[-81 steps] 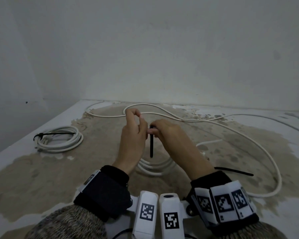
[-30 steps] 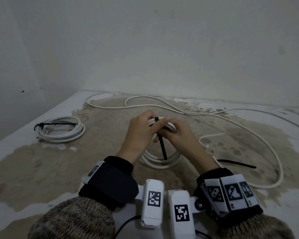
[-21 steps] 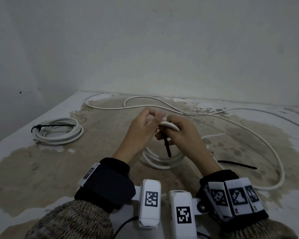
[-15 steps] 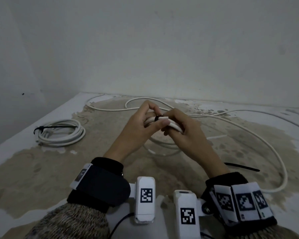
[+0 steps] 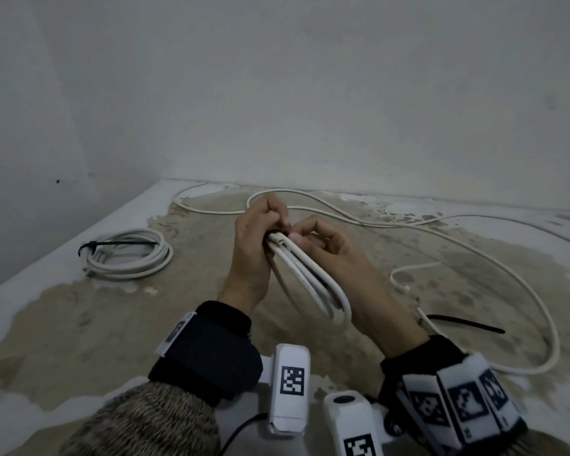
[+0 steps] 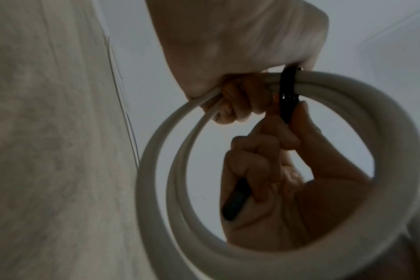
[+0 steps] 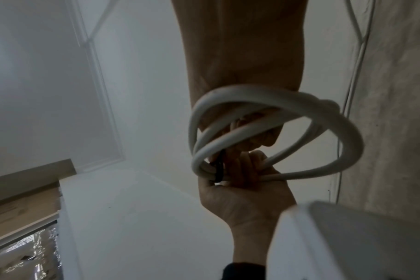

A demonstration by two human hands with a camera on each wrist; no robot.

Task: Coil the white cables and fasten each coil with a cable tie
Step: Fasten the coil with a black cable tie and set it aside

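A stained, patchy floor (image 5: 79,324) runs back to a plain pale wall (image 5: 310,93) across the top of the frame. At centre I hold a white coil (image 5: 310,281) off the floor: my left hand (image 5: 254,255) has its fingers curled round the bunched strands, and my right hand (image 5: 343,268) has its fingers clamped on the black cable tie (image 6: 287,89) (looped round the strands, its tail running down through my fist). At left lies a finished coil (image 5: 129,255), already tied in black. A loose white cable (image 5: 507,274) snakes across the right half, with a spare black tie (image 5: 468,324) lying at lower right.
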